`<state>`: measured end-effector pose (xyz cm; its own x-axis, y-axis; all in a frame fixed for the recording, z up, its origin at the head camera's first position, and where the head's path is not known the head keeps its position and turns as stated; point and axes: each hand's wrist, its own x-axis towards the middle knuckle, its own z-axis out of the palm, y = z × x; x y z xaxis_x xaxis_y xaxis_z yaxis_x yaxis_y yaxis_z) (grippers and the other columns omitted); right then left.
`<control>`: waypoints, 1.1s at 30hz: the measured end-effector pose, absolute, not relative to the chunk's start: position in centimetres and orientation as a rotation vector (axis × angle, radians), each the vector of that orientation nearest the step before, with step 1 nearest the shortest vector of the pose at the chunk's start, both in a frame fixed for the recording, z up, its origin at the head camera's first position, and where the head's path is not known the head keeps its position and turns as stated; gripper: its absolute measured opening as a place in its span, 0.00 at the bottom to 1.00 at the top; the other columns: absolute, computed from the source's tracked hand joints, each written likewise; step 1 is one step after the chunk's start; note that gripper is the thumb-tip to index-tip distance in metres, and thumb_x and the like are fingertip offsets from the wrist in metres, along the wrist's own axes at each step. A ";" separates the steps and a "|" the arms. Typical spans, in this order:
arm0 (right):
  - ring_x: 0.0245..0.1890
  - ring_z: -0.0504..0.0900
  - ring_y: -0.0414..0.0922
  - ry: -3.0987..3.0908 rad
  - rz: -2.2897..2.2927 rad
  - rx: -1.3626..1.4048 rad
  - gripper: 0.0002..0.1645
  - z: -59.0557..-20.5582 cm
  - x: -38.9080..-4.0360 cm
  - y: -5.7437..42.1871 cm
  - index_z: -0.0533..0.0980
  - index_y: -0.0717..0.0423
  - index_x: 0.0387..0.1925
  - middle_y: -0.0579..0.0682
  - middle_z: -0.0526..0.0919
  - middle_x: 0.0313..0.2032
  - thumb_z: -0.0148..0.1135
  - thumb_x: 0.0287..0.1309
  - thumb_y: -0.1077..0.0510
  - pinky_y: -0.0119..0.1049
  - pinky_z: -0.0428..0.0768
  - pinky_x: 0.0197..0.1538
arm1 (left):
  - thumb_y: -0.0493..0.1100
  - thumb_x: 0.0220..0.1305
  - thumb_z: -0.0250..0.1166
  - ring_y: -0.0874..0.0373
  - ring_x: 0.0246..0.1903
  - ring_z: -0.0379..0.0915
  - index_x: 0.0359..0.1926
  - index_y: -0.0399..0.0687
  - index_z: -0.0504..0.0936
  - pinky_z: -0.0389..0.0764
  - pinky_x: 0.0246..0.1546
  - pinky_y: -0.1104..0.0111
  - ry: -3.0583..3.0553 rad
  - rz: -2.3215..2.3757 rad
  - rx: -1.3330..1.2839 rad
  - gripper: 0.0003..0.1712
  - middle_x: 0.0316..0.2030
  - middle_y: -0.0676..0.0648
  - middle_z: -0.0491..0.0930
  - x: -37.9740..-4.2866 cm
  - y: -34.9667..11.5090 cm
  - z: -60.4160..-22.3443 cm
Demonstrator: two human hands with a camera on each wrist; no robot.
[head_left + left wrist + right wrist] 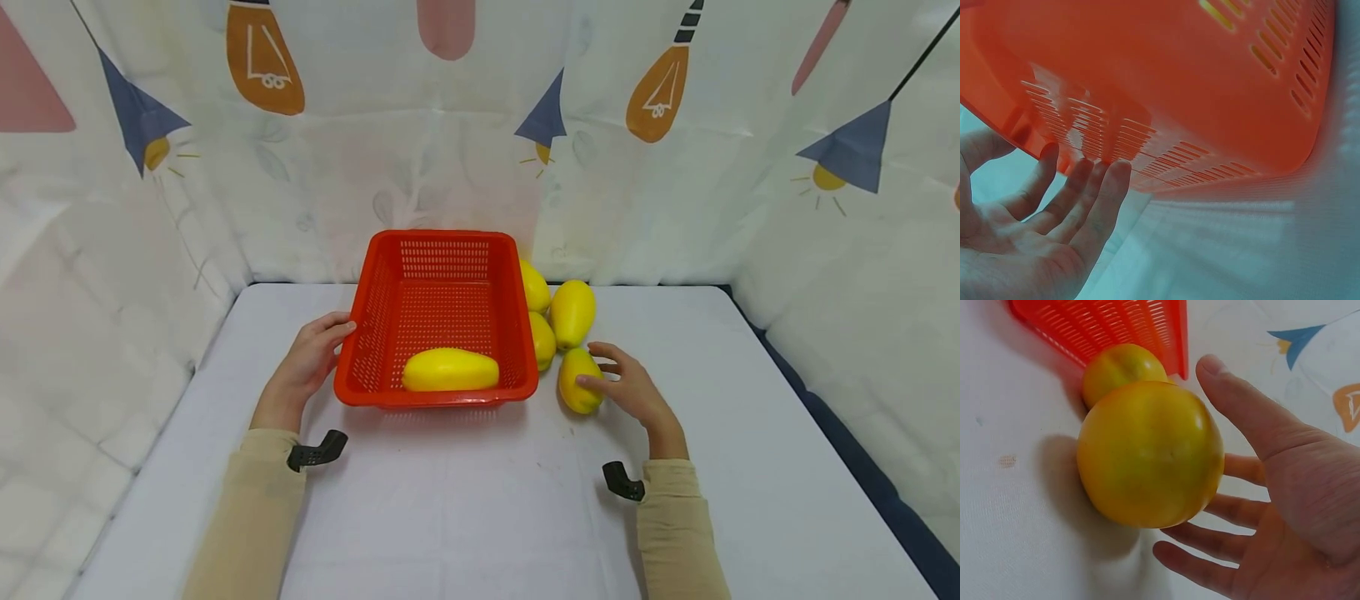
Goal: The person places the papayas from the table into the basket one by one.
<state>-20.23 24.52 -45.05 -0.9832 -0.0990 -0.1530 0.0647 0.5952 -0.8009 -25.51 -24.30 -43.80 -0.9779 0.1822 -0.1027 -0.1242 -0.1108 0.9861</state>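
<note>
A red plastic basket [465, 312] with slotted sides stands at the middle of the table, a smooth yellow oblong fruit [450, 370] lying across its near end. My left hand [311, 354] grips the basket's left rim, thumb at the edge and fingertips against the outer wall [1210, 119], as the left wrist view shows. To the right of the basket, my right hand [633, 387] is spread around the nearest loose yellow fruit [579, 392]. In the right wrist view, a gap shows between the thumb [1241, 400] and this fruit [1150, 456]; the fingers pass partly behind it.
More yellow fruits stand along the basket's right side: one upright [572, 313], and two [542, 340] partly hidden by the basket wall. The white table [465, 517] meets a patterned cloth backdrop [465, 167] behind and at both sides.
</note>
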 end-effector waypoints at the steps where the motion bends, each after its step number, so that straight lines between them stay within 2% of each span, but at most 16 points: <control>1: 0.67 0.66 0.60 2.639 -1.324 -0.038 0.47 -45.0 -20.2 24.5 0.60 0.42 0.70 0.51 0.63 0.71 0.67 0.52 0.35 0.62 0.68 0.63 | 0.49 0.69 0.58 0.62 0.50 0.69 0.50 0.48 0.74 0.77 0.45 0.71 1.949 2.197 0.066 0.14 0.42 0.57 0.78 -25.5 -24.3 -43.8; 8: 0.66 0.63 0.62 2.619 -1.244 -0.090 0.51 -44.8 -20.1 24.0 0.57 0.41 0.72 0.50 0.59 0.73 0.69 0.50 0.37 0.62 0.67 0.63 | 0.49 0.69 0.58 0.62 0.50 0.70 0.51 0.47 0.73 0.77 0.46 0.71 1.942 2.199 0.063 0.15 0.42 0.57 0.78 -25.5 -24.4 -43.9; 15: 0.65 0.65 0.61 2.611 -1.221 -0.069 0.50 -44.9 -20.0 23.9 0.58 0.39 0.71 0.49 0.59 0.73 0.71 0.50 0.39 0.61 0.68 0.63 | 0.49 0.69 0.58 0.62 0.50 0.70 0.51 0.47 0.73 0.77 0.47 0.71 1.932 2.201 0.067 0.15 0.42 0.57 0.78 -25.5 -24.4 -43.9; 24: 0.63 0.66 0.60 2.641 -1.215 -0.104 0.44 -44.8 -19.9 24.1 0.62 0.40 0.69 0.52 0.63 0.70 0.68 0.52 0.40 0.59 0.68 0.62 | 0.50 0.69 0.58 0.61 0.52 0.69 0.51 0.48 0.73 0.76 0.47 0.71 1.948 2.189 0.070 0.15 0.44 0.57 0.78 -25.5 -24.4 -43.9; 33: 0.63 0.66 0.56 2.695 -1.228 -0.129 0.39 -44.6 -19.8 24.5 0.64 0.43 0.68 0.54 0.66 0.68 0.64 0.58 0.42 0.59 0.65 0.65 | 0.49 0.70 0.58 0.62 0.50 0.70 0.50 0.47 0.73 0.77 0.46 0.71 1.932 2.203 0.080 0.14 0.42 0.57 0.78 -25.5 -24.4 -44.0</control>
<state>-19.82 24.50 -44.65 -0.9806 -0.1515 -0.1241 -0.0057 0.6559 -0.7549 -25.52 -24.39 -44.01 -0.9765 0.1926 -0.0968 -0.1212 -0.1192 0.9855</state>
